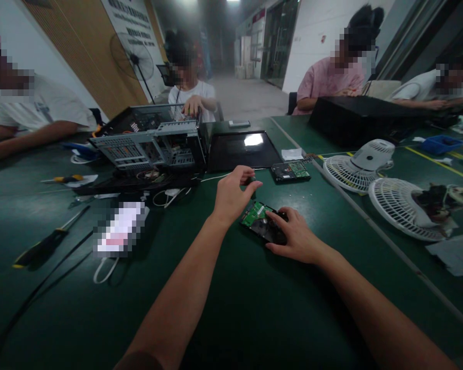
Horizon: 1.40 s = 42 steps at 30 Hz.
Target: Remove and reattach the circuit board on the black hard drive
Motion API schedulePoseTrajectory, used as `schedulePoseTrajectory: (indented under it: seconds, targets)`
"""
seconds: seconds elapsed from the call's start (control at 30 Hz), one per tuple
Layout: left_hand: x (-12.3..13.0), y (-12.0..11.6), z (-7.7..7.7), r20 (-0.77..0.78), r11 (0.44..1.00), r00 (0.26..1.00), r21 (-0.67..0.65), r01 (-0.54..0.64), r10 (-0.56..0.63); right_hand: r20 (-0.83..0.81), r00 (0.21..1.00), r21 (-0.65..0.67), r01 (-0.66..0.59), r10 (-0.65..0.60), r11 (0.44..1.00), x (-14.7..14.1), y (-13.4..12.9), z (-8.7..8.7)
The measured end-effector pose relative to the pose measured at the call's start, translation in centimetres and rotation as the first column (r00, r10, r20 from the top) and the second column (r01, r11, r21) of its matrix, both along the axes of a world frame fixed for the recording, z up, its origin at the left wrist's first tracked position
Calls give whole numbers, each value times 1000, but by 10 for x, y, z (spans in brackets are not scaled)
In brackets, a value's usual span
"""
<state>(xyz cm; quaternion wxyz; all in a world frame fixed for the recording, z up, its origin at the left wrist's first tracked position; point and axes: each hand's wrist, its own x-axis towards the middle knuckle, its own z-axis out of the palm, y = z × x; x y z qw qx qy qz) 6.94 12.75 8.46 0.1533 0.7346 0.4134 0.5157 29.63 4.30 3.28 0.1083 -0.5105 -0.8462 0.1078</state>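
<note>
A hard drive (268, 234) lies on the green table with its green circuit board facing up. My right hand (295, 234) is closed over its right side, the index finger on the board and the thumb along the near edge. Just above the drive's far left corner hovers my left hand (233, 192), its fingers curved and apart from the thumb. No held object shows in it. Farther back, a second hard drive (290, 172) rests board side up, apart from both hands.
An opened computer case (150, 144) and a black panel (243, 149) stand at the back. Left are a screwdriver (48, 241), a phone (119, 228) and cables. Two fan heads (349, 167) lie on the right, near a large black case (355, 118). Several people sit around the table.
</note>
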Motion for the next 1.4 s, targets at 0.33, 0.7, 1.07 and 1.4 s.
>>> schedulePoseTrajectory:
  seconds: [0.33,0.7,1.07,1.4]
  targets:
    - [-2,-1,2,-170,991,984,133,-34,57,13,1000,20,-8,8,1000,0,0,-3]
    - [0,0,-1,-213,988,977,156,0,33,34,999,4,1,-1,1000,0,1,-2]
    - [4,-1,-2,-53,993,998,120,-14,20,33,999,1,6,-6,1000,0,1,-2]
    - [0,-3,6,-130,992,990,124,-39,55,19,1000,24,7,-7,1000,-1,0,-3]
